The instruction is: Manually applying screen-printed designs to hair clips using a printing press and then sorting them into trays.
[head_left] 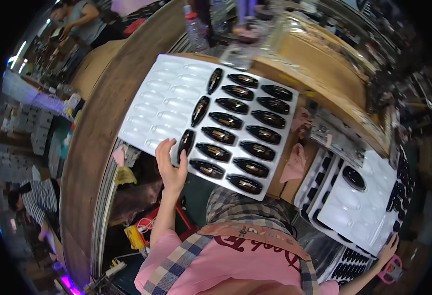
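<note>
Black tapered piece: position at left grip

1. Piece location. The black piece (187,143) lies on the large white tray (159,120), at 1 o'clock from my left grip (171,171). Its long axis runs from 1 to 7 o'clock, with the lower end toward me.
2. Nearer hand. My left grip is nearest; my right grip (388,250) is well apart at 4 o'clock, beside the edge of the smaller white tray (368,201).
3. Grip state. Left: thumb and fingers stand apart about the piece's lower end; I cannot tell whether they pinch it. Right: finger closure and contents cannot be told.
</note>
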### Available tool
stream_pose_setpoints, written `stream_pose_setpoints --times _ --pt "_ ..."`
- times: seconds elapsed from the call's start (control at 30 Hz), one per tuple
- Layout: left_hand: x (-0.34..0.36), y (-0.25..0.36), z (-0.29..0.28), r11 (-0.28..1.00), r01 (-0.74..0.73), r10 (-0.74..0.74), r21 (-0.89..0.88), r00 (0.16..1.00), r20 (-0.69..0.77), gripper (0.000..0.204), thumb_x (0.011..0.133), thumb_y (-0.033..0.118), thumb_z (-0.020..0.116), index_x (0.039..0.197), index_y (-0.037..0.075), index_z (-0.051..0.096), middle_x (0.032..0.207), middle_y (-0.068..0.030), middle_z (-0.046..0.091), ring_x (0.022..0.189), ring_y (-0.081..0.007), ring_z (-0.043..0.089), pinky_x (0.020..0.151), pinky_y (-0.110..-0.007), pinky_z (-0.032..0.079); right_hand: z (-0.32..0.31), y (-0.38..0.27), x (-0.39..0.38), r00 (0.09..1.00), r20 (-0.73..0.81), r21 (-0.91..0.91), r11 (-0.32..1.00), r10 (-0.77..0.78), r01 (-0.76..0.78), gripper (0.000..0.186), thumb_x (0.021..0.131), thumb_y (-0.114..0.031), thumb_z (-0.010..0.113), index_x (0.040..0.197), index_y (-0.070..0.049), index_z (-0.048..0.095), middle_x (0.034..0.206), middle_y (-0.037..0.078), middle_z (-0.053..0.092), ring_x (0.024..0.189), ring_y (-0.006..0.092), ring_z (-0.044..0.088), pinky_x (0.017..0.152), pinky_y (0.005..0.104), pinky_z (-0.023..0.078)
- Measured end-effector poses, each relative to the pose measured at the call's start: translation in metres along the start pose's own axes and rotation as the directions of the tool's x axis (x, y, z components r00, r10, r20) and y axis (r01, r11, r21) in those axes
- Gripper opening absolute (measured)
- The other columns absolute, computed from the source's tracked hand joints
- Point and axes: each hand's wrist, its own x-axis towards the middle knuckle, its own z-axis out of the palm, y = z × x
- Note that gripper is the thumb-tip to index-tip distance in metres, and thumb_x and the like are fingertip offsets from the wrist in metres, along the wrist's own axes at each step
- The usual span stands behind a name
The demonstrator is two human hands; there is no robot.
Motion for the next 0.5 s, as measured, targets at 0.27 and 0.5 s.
stream_pose_setpoints --times 0.27,0.5 --pt "0.109 0.131 0.105 0.784 -0.358 0.469 -0.508 0.877 0.106 0.017 0.075 0.004 0.057 0.092 0.000 0.060 0.097 -0.0154 0.058 0.098 -0.0320 0.050 0.083 -0.036 0.039 -0.069 -0.223 0.073 0.969 -0.093 0.806 0.589 0.231 -0.063 0.042 0.080 -0.009 0.058 0.118 -0.001 0.042 0.127 0.010 0.039 0.105 0.0155 0.045 0.085 0.0266 0.039" --pt "0.149 0.171 0.231 0.659 -0.542 0.715 -0.522 0.667 0.210 0.020 0.077 0.009 0.053 0.093 -0.001 0.056 0.090 -0.0106 0.061 0.081 -0.0261 0.058 0.073 -0.034 0.045 -0.088 -0.347 0.123 0.988 -0.068 0.796 0.590 -0.136 0.136 0.037 0.076 -0.011 0.063 0.108 -0.001 0.048 0.096 0.008 0.057 0.085 0.0115 0.049 0.075 0.0244 0.040"
